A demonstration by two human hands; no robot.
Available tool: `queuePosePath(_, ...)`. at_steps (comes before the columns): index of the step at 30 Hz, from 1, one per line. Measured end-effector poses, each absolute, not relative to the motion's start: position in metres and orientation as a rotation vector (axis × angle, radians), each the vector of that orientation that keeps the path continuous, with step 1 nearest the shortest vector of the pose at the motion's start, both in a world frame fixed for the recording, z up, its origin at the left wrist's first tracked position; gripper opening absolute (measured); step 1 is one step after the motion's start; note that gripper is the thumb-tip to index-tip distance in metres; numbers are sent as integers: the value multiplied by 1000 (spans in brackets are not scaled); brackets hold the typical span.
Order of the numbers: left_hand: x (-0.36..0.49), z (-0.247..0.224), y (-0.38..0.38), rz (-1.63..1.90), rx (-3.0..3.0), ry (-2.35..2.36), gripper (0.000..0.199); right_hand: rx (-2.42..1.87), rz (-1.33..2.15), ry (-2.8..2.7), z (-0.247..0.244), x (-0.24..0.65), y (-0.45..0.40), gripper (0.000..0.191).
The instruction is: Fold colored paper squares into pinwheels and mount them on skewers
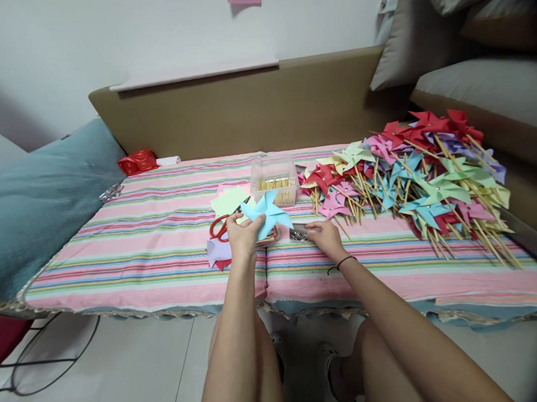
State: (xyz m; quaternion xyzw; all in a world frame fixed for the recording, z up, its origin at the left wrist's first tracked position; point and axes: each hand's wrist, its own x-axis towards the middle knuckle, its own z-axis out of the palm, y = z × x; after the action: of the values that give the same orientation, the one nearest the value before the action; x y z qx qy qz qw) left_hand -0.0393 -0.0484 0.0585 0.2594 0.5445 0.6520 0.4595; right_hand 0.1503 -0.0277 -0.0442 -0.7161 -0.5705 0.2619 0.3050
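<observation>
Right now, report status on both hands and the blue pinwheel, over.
Left hand holds blue pinwheel. Right hand beside small metal pieces. Red-handled scissors close by left hand.

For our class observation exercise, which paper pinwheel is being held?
The light blue pinwheel in the left hand; the other pinwheels lie heaped on the striped cloth, at the picture's right.

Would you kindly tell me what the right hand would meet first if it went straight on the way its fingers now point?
Most likely the small silvery pieces, which appear right by the fingertips of the right hand; depth is unclear, so it may already be touching them.
</observation>
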Motion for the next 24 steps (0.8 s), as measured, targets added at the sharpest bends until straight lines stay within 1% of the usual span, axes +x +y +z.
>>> queuePosePath(2, -40, 58, -48, 1606, 641, 1341, 54, -1884, 702, -1524, -48, 149, -27, 36)
queuePosePath(3, -40, 59, -48, 1606, 642, 1341, 53, -1884, 709, -1536, -50, 149, -26, 37)
queuePosePath(7, -40, 59, -49, 1607, 647, 1351, 53, -1920, 737, -1592, -55, 147, -23, 24)
queuePosePath(10, -39, 60, -49, 1609, 650, 1360, 52, -1950, 715, -1630, -54, 146, -23, 24)
queuePosePath(13, -39, 60, -50, 1610, 653, 1367, 51, -1965, 638, -1669, -48, 146, -24, 18)
queuePosePath(20, -41, 58, -48, 1609, 654, 1366, 50, -2005, 405, -1703, -36, 155, -26, 31)
queuePosePath(24, -41, 57, -48, 1615, 651, 1351, 51, -1979, 391, -1712, -38, 160, -26, 31)
